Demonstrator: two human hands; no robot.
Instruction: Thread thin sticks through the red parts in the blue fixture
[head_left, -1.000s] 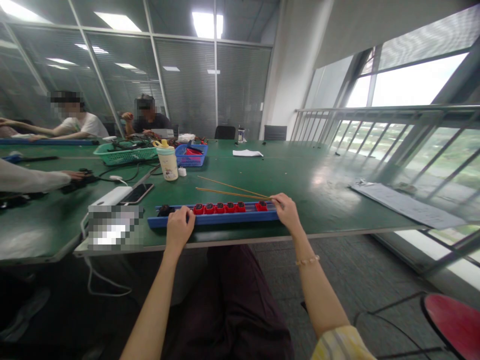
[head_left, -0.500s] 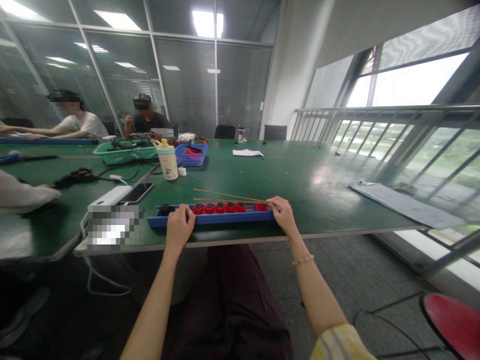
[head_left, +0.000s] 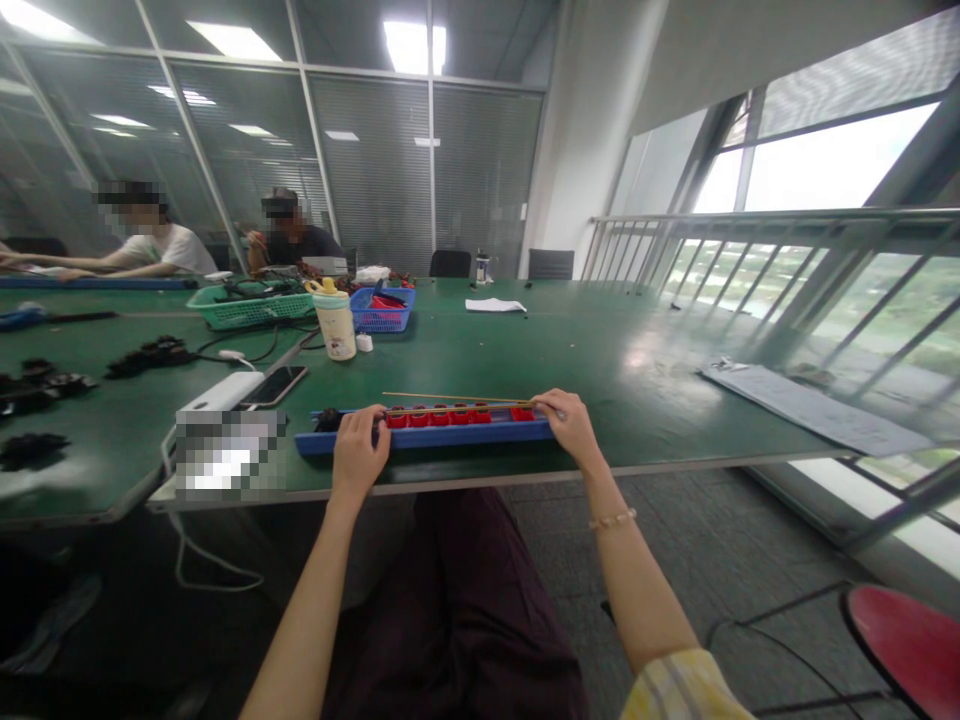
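A long blue tray [head_left: 465, 437] lies along the near table edge. Several red blocks [head_left: 440, 415] with dark tops sit in a row inside it, with another red block [head_left: 522, 413] apart to the right. At its left end is a black piece [head_left: 328, 420]. My left hand [head_left: 360, 447] has its fingers curled over the tray near that end; a small dark spot shows between thumb and forefinger. My right hand [head_left: 568, 425] pinches two thin yellowish rods [head_left: 457, 397] by their right ends. One rod extends behind the red blocks, the other crosses over them.
Left of the tray are a phone [head_left: 276, 387], a white power strip [head_left: 223, 391] and cables. Behind stand a cream bottle [head_left: 335, 325], a green basket [head_left: 251, 311] and a blue basket [head_left: 385, 318]. A clipboard [head_left: 810, 408] lies right. Two people sit across.
The rods' left ends have dropped towards me, so one now crosses the red blocks. My left fingers have risen slightly. A co-worker's arm at the left has gone, showing black pieces.
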